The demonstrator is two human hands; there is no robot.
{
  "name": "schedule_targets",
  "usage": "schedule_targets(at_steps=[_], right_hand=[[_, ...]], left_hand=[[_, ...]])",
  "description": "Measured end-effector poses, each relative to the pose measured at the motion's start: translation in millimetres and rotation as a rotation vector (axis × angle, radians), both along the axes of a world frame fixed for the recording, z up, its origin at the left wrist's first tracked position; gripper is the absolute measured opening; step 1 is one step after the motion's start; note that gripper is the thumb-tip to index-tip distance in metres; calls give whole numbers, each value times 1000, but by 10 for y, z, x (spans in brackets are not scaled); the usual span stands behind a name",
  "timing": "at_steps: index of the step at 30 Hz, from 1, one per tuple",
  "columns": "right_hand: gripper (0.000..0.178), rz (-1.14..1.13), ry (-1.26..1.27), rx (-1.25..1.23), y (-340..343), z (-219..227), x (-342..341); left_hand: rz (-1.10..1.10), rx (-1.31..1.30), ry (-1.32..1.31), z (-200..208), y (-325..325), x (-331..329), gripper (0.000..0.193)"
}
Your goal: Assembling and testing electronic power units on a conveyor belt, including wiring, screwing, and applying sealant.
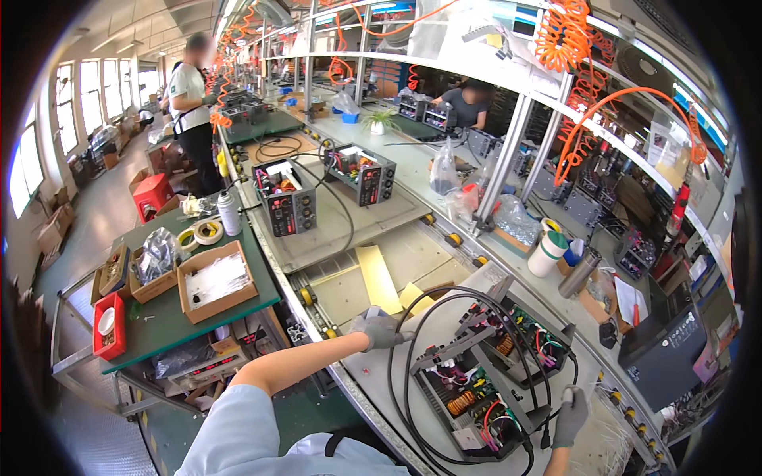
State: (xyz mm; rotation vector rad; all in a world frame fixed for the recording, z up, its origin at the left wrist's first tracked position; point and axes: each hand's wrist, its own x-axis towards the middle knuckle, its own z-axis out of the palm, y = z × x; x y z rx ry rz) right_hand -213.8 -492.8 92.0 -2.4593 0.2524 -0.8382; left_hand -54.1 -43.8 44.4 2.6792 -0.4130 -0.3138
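Observation:
Two opened electronic units, a near one and a far one, lie on a grey board in front of me. Their black housings expose copper coils, circuit boards and coloured wires. A thick black power cable loops over both and hangs past the near unit. My left hand, in a grey glove, rests at the board's left side, its fingers stretched toward the cable loop. Beside the units' right end my gloved right hand is curled closed where a run of the cable meets its fingers; its grip is partly hidden.
Two more units stand on a board farther up the line. Yellow sheets lie between the boards. At left, a green table carries cartons, tape rolls and a spray can. Orange coiled hoses hang overhead; two people work farther off.

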Motion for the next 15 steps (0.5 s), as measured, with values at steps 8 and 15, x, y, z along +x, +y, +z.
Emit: schedule_targets(at_steps=[8, 15], right_hand=[[13, -14, -177, -292, 951, 429, -890], [19, 840, -127, -322, 2223, 338, -896]], left_hand=[[33, 66, -197, 2, -217, -93, 43], [-183, 67, 147, 409, -862, -497, 63]])
